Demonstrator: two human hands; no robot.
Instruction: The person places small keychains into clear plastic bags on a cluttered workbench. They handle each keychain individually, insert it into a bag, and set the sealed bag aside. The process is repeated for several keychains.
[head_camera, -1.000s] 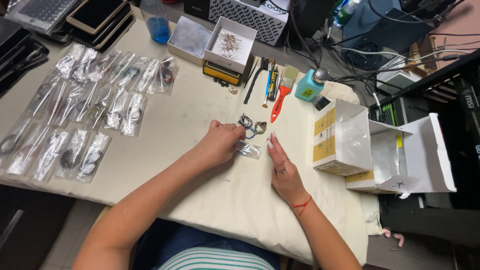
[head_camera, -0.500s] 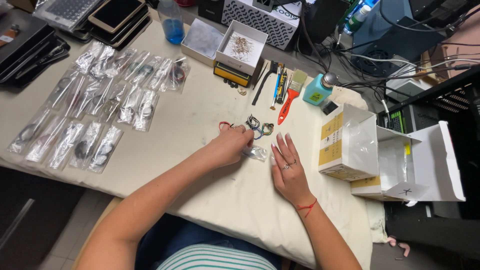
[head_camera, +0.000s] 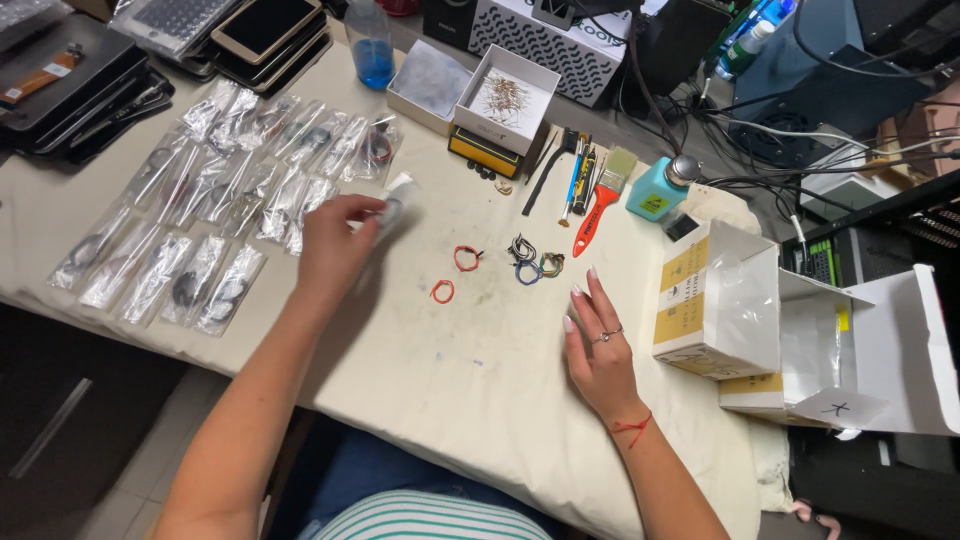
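My left hand (head_camera: 333, 243) is out to the left over the cream table cloth, gripping a small clear plastic bag (head_camera: 394, 197) that is blurred by motion, close to the rows of similar filled bags (head_camera: 215, 215). My right hand (head_camera: 597, 345) lies flat on the cloth, fingers apart, holding nothing. Just beyond its fingertips sit small coiled wires (head_camera: 535, 259) in dark and mixed colours. Two red wire loops (head_camera: 455, 272) lie between my hands.
Open white cardboard boxes (head_camera: 760, 320) stand at the right. At the back are a small white box of parts (head_camera: 505, 100), a red-handled brush (head_camera: 603, 195), tools, a teal dispenser bottle (head_camera: 658, 190), a blue liquid bottle (head_camera: 370, 40) and tablets (head_camera: 265, 25).
My left hand has lifted a small bag from the middle of the table and swung it left toward the rows of bags. The red loops are now uncovered. My right hand stays flat.
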